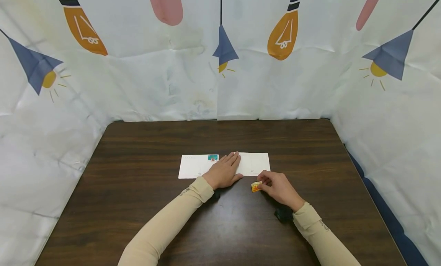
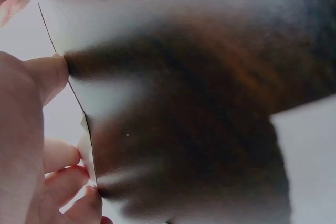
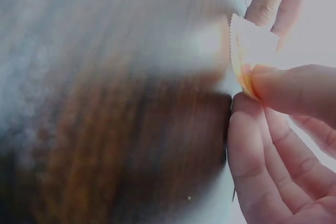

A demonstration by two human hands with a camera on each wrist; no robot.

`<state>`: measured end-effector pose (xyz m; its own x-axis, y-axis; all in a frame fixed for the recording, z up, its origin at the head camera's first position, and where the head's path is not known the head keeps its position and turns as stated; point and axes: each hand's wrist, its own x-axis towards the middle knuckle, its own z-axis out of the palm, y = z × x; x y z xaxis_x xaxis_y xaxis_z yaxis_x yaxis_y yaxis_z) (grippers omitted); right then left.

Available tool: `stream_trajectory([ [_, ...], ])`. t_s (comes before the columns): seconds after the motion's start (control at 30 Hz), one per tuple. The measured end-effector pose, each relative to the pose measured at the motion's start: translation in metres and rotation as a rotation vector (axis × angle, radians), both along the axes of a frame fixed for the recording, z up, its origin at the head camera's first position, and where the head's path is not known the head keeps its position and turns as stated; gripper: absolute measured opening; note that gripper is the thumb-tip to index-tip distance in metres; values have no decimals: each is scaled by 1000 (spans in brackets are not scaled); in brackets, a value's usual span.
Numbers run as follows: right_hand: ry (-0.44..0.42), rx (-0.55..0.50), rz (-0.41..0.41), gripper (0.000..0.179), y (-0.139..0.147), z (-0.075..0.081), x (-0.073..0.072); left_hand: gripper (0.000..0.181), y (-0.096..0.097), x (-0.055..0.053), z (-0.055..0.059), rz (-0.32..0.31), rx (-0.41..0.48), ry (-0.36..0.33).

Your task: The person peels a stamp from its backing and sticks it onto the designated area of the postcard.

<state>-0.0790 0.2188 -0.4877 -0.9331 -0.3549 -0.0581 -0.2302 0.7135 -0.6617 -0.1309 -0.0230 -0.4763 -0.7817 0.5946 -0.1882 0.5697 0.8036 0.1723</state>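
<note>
Two white envelopes lie side by side on the table. The left envelope [image 1: 194, 167] has a teal and red stamp [image 1: 213, 157] at its upper right corner; the right envelope [image 1: 255, 162] shows small print near its lower edge. My left hand [image 1: 224, 172] rests with straight fingers where the two envelopes meet, covering their inner edges. Between thumb and fingers, my right hand [image 1: 280, 187] pinches a yellow and orange stamp [image 1: 255, 186], just below the right envelope. In the right wrist view, that stamp's toothed edge shows, slightly bent, with the left thumb [image 3: 265, 6] beyond it.
The dark wood table [image 1: 138, 143] extends around both hands. White cloth [image 1: 155, 86] printed with lamps and bulbs closes off its back and sides. A black wrist device [image 1: 284, 214] sits under the right wrist.
</note>
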Motion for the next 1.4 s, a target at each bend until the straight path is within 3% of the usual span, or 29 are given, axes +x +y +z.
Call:
stream_trajectory([
  [0.3,-84,-70,-85,11,3,-2,-1,73,-1,-1,-1,-7,-12,-2],
  [0.8,-171,-216,-154,15,8,0,-4,69,-10,0,3,-15,44,2],
  [1.03,-194,-245,-152,20,11,3,-6,64,-12,5,1,-21,170,76],
  [1.1,-199,-260,-162,22,11,4,-6,62,-12,7,3,-5,233,66],
  [1.4,-217,-373,-234,23,7,10,-5,49,-13,23,8,113,570,-155],
])
